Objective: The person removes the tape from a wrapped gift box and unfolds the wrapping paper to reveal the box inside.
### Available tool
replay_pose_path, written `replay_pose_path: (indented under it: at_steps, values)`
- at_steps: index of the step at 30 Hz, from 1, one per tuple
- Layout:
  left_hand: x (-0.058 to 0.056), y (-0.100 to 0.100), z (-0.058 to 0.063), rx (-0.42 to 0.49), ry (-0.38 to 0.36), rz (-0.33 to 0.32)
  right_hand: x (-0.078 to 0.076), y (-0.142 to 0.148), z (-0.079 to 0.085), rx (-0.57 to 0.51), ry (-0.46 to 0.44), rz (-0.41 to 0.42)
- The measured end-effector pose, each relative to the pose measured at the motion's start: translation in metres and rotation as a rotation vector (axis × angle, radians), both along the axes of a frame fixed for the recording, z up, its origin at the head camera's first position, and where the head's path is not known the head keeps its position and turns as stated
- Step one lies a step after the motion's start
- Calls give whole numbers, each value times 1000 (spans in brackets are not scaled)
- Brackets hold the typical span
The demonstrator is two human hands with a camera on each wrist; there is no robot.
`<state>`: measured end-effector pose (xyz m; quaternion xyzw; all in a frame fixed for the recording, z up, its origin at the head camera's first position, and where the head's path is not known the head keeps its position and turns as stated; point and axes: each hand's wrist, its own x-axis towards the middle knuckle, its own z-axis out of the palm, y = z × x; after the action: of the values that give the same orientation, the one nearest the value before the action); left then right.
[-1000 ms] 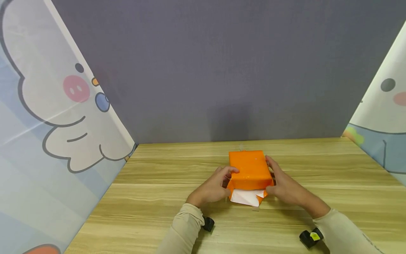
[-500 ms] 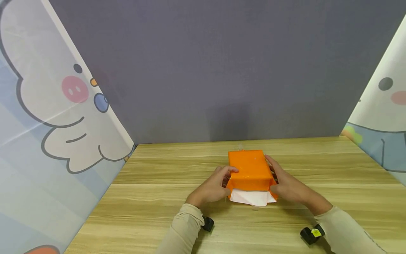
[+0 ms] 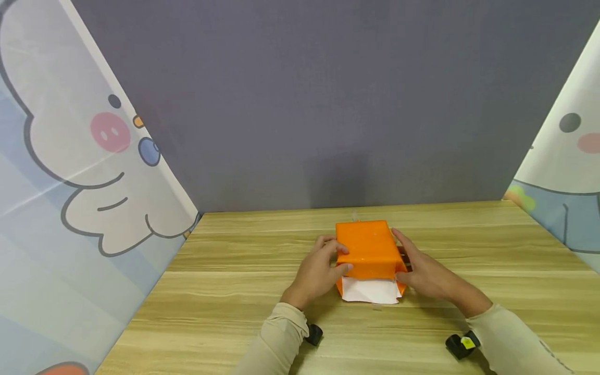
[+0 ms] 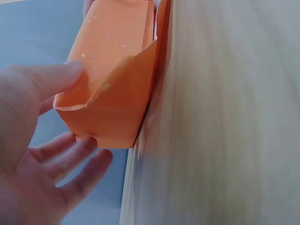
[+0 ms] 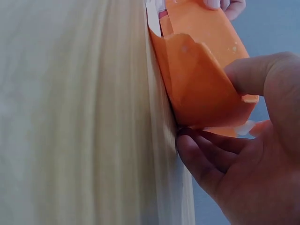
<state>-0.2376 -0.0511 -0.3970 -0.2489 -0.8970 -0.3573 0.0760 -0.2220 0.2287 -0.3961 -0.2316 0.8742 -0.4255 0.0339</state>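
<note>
A box in orange wrapping paper [image 3: 367,245] sits on the table between both hands. At its front a paper flap [image 3: 370,290] lies folded out, its white inside showing. At the left end, my left hand [image 3: 316,273] grips the front corner, thumb on the front face and index finger at the top edge. The left wrist view shows its other fingers spread beside the end face. My right hand [image 3: 424,276] spans the right end. In the right wrist view its thumb [image 5: 248,75] presses the paper's edge, while the other fingers lie low beside the box.
The wood-grain table [image 3: 225,312] runs back to a grey panel [image 3: 328,104]. A clear strip, perhaps tape, [image 3: 355,215] sticks up behind the box, and a small pale piece [image 3: 376,307] lies before the flap. Cartoon-printed sheets [image 3: 70,146] stand at both sides.
The front flap's right part has unfolded outward beside my right thumb, which shifted slightly right. My left hand moved forward, its thumb going from the box's side onto the front face.
</note>
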Motion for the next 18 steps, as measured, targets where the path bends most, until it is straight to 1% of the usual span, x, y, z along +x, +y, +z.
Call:
replay_pose_path:
  at_steps: [3,7,10,13,16,18]
  values:
    - [-2,-2,0,-3,58,13,0,0,0,2,22,10]
    - [-4,-6,1,9,91,12,0,0,-1,21,67,5]
    - [-5,-9,2,10,86,21,0,-1,-2,31,104,4]
    - [-5,-13,4,6,66,36,-1,-2,-4,41,149,26]
    - [-5,-15,6,-3,57,51,-1,-1,-4,97,214,29]
    - [-6,-16,7,-9,72,53,0,-1,-4,139,244,17]
